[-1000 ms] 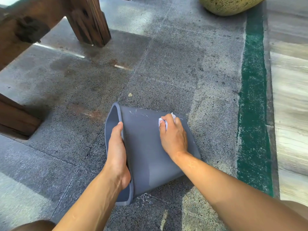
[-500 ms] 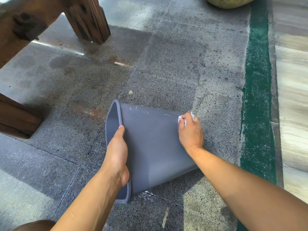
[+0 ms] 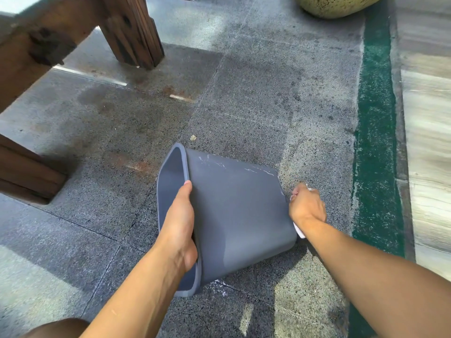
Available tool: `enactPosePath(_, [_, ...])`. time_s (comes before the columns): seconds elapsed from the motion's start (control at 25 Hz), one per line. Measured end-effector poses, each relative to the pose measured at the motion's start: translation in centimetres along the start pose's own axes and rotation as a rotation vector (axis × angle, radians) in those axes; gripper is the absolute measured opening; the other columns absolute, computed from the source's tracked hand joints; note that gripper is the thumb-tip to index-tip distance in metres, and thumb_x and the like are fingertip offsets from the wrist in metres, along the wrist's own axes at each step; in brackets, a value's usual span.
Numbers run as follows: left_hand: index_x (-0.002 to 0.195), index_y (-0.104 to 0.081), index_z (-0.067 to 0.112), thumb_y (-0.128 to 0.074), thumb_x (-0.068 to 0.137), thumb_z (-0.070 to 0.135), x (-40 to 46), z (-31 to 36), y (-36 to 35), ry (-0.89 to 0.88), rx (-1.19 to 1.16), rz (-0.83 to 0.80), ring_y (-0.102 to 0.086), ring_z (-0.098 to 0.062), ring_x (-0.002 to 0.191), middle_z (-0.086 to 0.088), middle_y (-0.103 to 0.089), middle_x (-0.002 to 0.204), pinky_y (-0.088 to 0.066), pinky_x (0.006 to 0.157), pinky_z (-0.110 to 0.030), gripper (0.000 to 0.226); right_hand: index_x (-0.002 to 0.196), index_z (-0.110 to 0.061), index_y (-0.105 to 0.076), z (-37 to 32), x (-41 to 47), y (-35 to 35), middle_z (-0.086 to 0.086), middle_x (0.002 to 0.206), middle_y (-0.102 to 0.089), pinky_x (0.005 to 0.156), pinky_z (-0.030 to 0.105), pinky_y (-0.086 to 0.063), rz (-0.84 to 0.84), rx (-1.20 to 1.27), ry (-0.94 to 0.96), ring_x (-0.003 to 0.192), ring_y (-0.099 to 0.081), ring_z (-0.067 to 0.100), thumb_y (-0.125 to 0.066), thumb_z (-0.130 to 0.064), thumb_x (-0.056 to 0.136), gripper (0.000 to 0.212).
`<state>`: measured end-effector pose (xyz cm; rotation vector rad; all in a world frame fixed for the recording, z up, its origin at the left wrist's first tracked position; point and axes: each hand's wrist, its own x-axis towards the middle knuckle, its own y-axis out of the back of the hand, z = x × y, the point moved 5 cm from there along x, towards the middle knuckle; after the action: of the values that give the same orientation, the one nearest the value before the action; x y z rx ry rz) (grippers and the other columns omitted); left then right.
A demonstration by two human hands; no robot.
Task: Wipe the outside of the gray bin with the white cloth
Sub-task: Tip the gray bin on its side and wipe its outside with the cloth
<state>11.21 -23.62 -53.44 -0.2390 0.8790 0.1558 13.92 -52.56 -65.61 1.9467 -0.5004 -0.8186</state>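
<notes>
A: Gripping the rim, the left hand (image 3: 179, 224) clamps the gray bin (image 3: 239, 213) at its open mouth, thumb along the outer wall, the other digits tucked inside out of sight.

B: Bin position?

A: On its side on the stone floor (image 3: 256, 93), between both hands, mouth toward the left hand, base end toward the right hand (image 3: 308, 206). Lower mouth corner sits nearest the camera, just under the left wrist.

B: Right hand?

A: Closed around the white cloth (image 3: 299, 231), bunched up. Pressed against the bin's base end. Cloth pokes out white below the wrist and a bit above the knuckles.

B: Bin surface?

A: Matte gray, white scuff streaks (image 3: 253, 170) along the far edge, beyond both hands.

B: Anything nearer?

A: A knee (image 3: 58, 328) at the bottom edge, below the left forearm.

B: Farther out?

A: Small pale scrap (image 3: 193, 137) on the floor just past the bin's mouth. Green strip (image 3: 375, 142) runs past the right hand on its outer side, pale wood planks (image 3: 427, 142) beyond that. Dark wooden beams (image 3: 131, 30) far off beyond the left hand, another low block (image 3: 26, 172) out to its left. Yellowish rounded pot (image 3: 336, 6) at the far top, cut off by the frame.
</notes>
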Motion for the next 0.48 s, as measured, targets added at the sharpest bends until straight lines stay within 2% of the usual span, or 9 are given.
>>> enactPosePath(0.12, [0.115, -0.081, 0.020, -0.043, 0.096, 0.066, -0.2, 0.5, -0.2, -0.036, 0.007, -0.075, -0.080, -0.024, 0.097, -0.007, -0.082, 0.111, -0.060, 0.079, -0.037, 0.063, 0.099, -0.023, -0.057, -1.4, 0.4, 2.5, 0.013, 0.108, -0.061, 0.064, 0.032, -0.044, 0.035, 0.162, -0.039, 0.078, -0.057, 0.029, -0.050, -0.019, 0.101, 0.008])
enactPosePath(0.2, [0.112, -0.080, 0.010, -0.043, 0.094, 0.068, 0.1, 0.8, 0.2, -0.042, -0.046, -0.061, -0.080, -0.025, 0.091, -0.012, -0.083, 0.106, -0.058, 0.073, -0.035, 0.071, 0.105, -0.025, -0.061, -3.8, 0.2, 4.1, 0.011, 0.113, -0.066, 0.068, 0.029, -0.043, 0.043, 0.415, -0.075, 0.085, -0.060, 0.028, -0.053, -0.027, 0.101, 0.009])
enactPosePath(0.28, [0.115, -0.076, 0.007, -0.041, 0.095, 0.069, 0.5, 0.9, 0.4, -0.039, -0.084, -0.043, -0.079, -0.029, 0.098, -0.015, -0.082, 0.108, -0.056, 0.080, -0.040, 0.074, 0.105, -0.026, -0.067, -7.3, -1.4, 5.0, 0.003, 0.113, -0.069, 0.072, 0.027, -0.041, 0.004, 0.582, -0.002, 0.095, -0.063, 0.024, -0.057, -0.032, 0.096, 0.015])
enactPosePath(0.36, [0.111, -0.079, 0.008, -0.038, 0.098, 0.068, 0.7, 1.0, 0.2, -0.059, -0.113, -0.045, -0.079, -0.029, 0.099, -0.016, -0.082, 0.110, -0.056, 0.089, -0.043, 0.074, 0.099, -0.029, -0.069, -11.0, -4.6, 5.0, -0.003, 0.107, -0.071, 0.074, 0.028, -0.046, -0.091, 0.665, 0.132, 0.095, -0.066, 0.020, -0.061, -0.037, 0.090, 0.014])
enactPosePath(0.48, [0.116, -0.080, 0.013, -0.031, 0.097, 0.073, 1.0, 1.1, -0.5, -0.076, -0.133, -0.088, -0.076, -0.030, 0.107, -0.016, -0.080, 0.117, -0.050, 0.107, -0.049, 0.080, 0.088, -0.035, -0.065, -15.3, -10.0, 4.0, -0.011, 0.095, -0.071, 0.076, 0.027, -0.048, -0.225, 0.655, 0.353, 0.091, -0.065, 0.013, -0.064, -0.045, 0.085, 0.011])
